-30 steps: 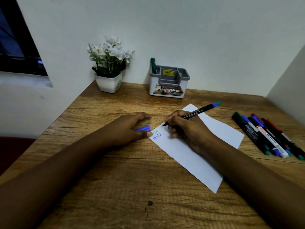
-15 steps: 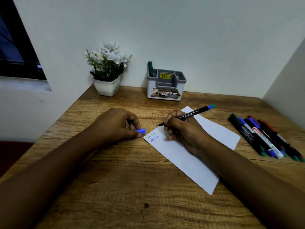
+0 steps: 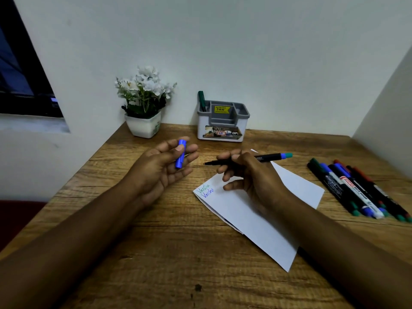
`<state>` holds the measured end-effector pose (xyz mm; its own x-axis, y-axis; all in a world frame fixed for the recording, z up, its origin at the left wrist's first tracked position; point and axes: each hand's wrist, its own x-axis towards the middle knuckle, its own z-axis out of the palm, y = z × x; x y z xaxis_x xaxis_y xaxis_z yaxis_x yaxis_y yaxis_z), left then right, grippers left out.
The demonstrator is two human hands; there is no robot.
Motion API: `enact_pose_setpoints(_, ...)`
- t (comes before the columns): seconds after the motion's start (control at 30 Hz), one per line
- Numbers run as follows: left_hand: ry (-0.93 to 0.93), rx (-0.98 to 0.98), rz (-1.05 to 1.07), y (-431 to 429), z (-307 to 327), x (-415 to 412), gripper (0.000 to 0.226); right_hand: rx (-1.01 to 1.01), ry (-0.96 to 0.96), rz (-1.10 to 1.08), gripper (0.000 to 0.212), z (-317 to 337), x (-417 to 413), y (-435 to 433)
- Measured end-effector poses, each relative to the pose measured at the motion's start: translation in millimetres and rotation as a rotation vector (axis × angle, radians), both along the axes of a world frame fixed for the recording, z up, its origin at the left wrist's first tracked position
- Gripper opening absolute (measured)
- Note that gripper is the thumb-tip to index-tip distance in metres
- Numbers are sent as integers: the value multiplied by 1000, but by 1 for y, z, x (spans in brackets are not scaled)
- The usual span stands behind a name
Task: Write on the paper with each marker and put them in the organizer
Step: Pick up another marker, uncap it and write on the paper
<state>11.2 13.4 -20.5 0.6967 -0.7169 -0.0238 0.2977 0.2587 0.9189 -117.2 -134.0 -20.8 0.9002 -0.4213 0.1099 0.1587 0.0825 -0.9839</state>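
Observation:
My right hand [image 3: 249,175] holds an uncapped black marker [image 3: 265,157] with a blue and teal end, lifted above the white paper [image 3: 263,210], tip pointing left. My left hand [image 3: 165,166] is raised, palm up, pinching the blue cap [image 3: 181,153] between thumb and fingers, a short gap left of the marker tip. The paper bears a green word and a blue word [image 3: 206,190] at its left corner. The grey and white organizer [image 3: 223,123] stands at the back by the wall, with one green marker [image 3: 202,100] upright in its left compartment.
Several capped markers [image 3: 356,190] lie side by side on the wooden desk [image 3: 178,253] at the right. A white pot of flowers [image 3: 145,108] stands at the back left, next to the organizer. Walls close the desk at the back and right; the left edge drops off.
Both hands have lifted off the paper. The marker tip left the sheet and now points at the cap, which my left hand has raised and turned upright.

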Motion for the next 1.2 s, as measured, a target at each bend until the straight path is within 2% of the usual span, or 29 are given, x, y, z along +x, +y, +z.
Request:
enact_pose_setpoints(0.2, 170, -132, 3, -4, -4, -8, 7, -67, -76, -33, 13, 1, -3, 3)
enact_pose_setpoints(0.6, 177, -154, 3, -7, -7, -13, 6, -56, -128, -80, 11, 1, -3, 4)
enact_pose_setpoints(0.73, 111, -105, -74, -8, -10, -16, 26, -116, -116, -70, 7, -3, -2, 9)
enact_pose_setpoints(0.8, 72, -75, -87, -8, -12, -17, 28, -145, -123, -86, 2, -4, -2, 9)
enact_pose_setpoints(1.0, 69, -36, -88, -6, -14, -17, 28, -52, -134, -67, 24, -8, -2, 17)
enact_pose_setpoints(1.1, 6, -75, -94, -6, -10, -16, 26, -40, -156, -54, 15, -3, -4, 19)
enact_pose_setpoints(1.17, -96, -84, -86, -6, -7, -15, 26, -95, -173, -33, 5, 3, -6, 21)
enact_pose_setpoints(1.2, -163, -68, -76, -6, -7, -14, 28, -135, -177, -26, 6, 5, -6, 21)
